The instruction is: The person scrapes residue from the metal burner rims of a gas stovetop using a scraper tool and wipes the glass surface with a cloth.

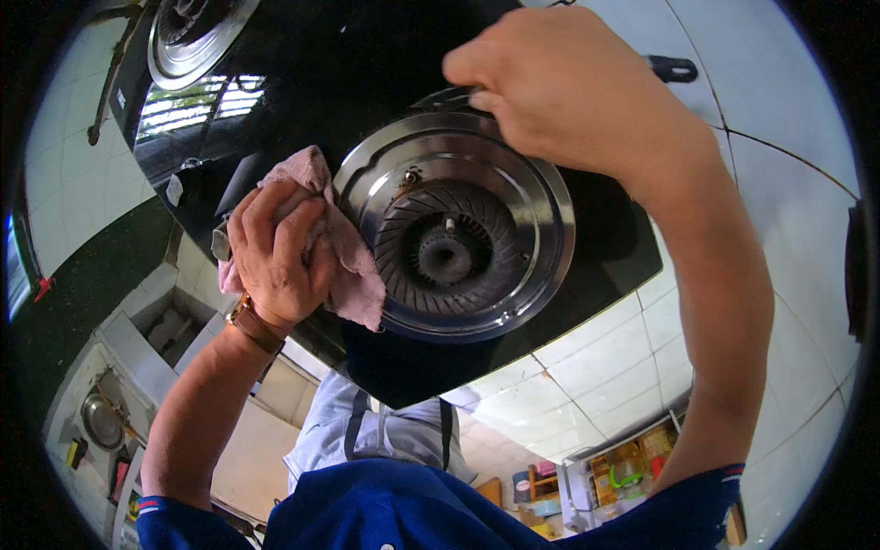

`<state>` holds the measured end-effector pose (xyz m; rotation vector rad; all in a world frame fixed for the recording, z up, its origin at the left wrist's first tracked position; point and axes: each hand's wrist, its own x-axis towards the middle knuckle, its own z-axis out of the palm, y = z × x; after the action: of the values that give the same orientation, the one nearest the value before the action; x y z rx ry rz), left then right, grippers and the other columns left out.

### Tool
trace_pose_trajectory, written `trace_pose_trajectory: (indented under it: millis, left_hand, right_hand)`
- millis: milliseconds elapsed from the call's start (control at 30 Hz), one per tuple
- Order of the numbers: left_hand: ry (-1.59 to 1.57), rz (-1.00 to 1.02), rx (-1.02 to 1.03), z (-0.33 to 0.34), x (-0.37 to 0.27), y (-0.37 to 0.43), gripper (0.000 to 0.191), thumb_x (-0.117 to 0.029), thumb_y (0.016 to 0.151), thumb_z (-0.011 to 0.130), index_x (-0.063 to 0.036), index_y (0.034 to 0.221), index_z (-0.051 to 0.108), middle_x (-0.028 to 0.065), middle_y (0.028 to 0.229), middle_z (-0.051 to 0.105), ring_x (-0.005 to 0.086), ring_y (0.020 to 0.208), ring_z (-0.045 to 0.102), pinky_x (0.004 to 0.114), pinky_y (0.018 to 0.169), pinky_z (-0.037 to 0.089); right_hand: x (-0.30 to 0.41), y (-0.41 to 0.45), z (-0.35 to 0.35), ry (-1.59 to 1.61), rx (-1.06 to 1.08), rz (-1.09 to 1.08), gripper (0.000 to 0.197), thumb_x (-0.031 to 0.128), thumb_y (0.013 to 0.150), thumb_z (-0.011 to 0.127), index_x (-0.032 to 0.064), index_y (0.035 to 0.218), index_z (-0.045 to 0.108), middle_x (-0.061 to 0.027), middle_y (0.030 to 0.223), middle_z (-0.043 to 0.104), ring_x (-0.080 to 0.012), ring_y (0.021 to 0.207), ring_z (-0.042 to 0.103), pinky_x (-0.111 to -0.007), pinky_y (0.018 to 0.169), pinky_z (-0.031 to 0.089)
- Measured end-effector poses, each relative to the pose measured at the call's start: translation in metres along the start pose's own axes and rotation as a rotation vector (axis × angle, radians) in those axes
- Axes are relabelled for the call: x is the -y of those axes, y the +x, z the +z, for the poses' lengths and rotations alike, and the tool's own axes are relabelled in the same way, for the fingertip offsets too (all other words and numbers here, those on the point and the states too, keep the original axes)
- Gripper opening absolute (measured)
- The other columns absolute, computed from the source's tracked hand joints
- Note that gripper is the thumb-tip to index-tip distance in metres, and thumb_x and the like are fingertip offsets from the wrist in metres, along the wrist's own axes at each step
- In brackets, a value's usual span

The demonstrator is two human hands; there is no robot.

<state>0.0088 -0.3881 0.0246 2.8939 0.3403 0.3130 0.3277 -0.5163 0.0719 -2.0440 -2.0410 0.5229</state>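
A crumpled pink cloth (354,275) is bunched under my left hand (275,247), at the left rim of a round steel burner tray (550,227). My fingers press on the cloth over the black glass cooktop (412,364). Inside the tray sits a dark slotted gas burner (447,258), with brown residue around a small screw beside it. My right hand (550,82) is curled above the tray's upper right rim, thumb near the fingers. Whether it grips anything is hidden. A dark thin edge (447,100) shows just beside its fingertips.
A second burner (199,41) stands at the upper left of the cooktop. A black handle with a hanging hole (674,69) pokes out behind my right wrist, over white tiles (777,206). Below right, an open drawer or rack (619,474) holds jars and several small items.
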Motion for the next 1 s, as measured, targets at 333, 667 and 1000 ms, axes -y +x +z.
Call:
trace_pose_trajectory:
  millis: [333,667,1000]
  left_hand:
    - [0.031,-0.023,0.032,0.001,-0.002,-0.001,0.053,-0.013,0.065,0.070,-0.0135,0.117,0.065,0.0151,0.131,0.054,0.0399,0.121,0.051,0.052,0.100,0.041]
    - [0.016,-0.008,0.022,-0.002,-0.001,0.002,0.051,-0.014,0.066,0.069,-0.0137,0.117,0.064,0.0148,0.130,0.055,0.0391,0.120,0.051,0.052,0.100,0.040]
    - [0.013,-0.009,0.025,0.001,0.000,0.002,0.050,-0.014,0.067,0.069,-0.0135,0.118,0.064,0.0157,0.130,0.055,0.0400,0.120,0.052,0.053,0.100,0.041]
  right_hand:
    - [0.007,0.003,-0.020,0.145,0.168,0.025,0.013,0.007,0.073,0.062,0.0008,0.083,0.068,-0.0199,0.080,0.067,-0.0387,0.083,0.067,-0.047,0.075,0.053]
    - [0.007,-0.004,-0.030,0.272,0.206,0.149,0.014,0.007,0.075,0.061,0.0007,0.084,0.068,-0.0200,0.080,0.067,-0.0392,0.085,0.066,-0.048,0.075,0.052]
    - [0.017,-0.016,-0.026,0.108,0.119,0.172,0.010,0.009,0.078,0.062,0.0017,0.082,0.066,-0.0191,0.079,0.066,-0.0385,0.082,0.066,-0.049,0.072,0.051]
